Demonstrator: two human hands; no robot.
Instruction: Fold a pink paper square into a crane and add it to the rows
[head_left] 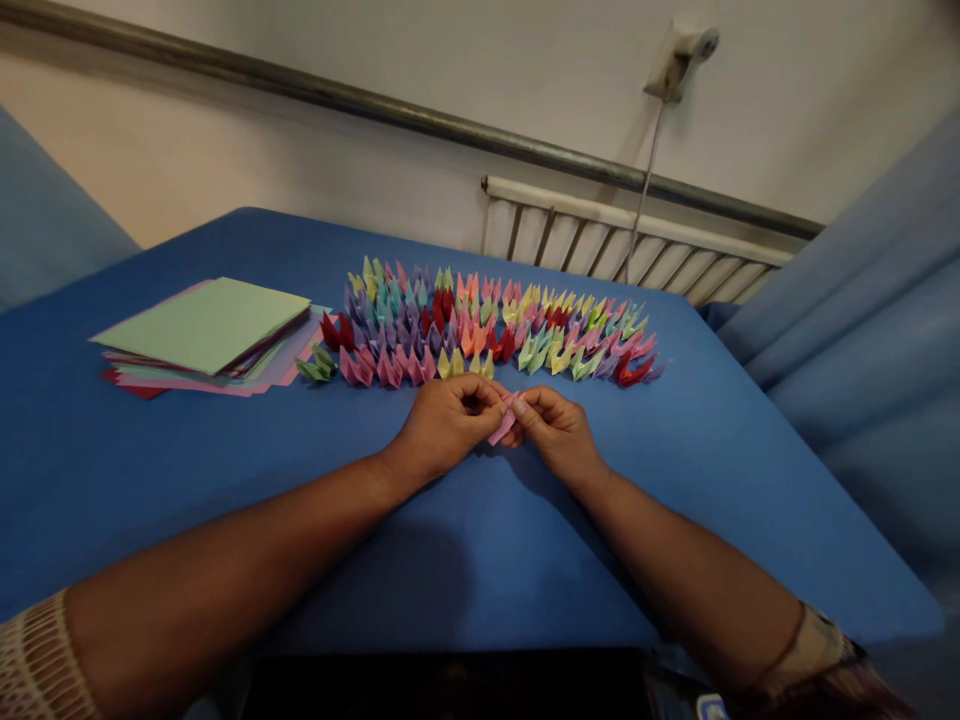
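A small folded piece of pink paper (pixel 501 430) is pinched between both hands, above the blue table. My left hand (pixel 455 418) grips it from the left with thumb and fingers closed. From the right, my right hand (pixel 556 428) holds the same paper between thumb and fingers. Parts of the paper are hidden behind the fingertips. Just beyond the hands stand several rows of folded paper cranes (pixel 474 332) in pink, red, yellow, green, purple and blue. A dark green crane (pixel 318 364) stands at the near left end of these rows.
A stack of coloured paper sheets (pixel 206 325), pale green on top, lies left of the cranes. The blue-covered table (pixel 720 470) reaches back to a wall with a radiator (pixel 600 235) and a pipe (pixel 420 120). Blue curtains (pixel 885 330) hang at the right.
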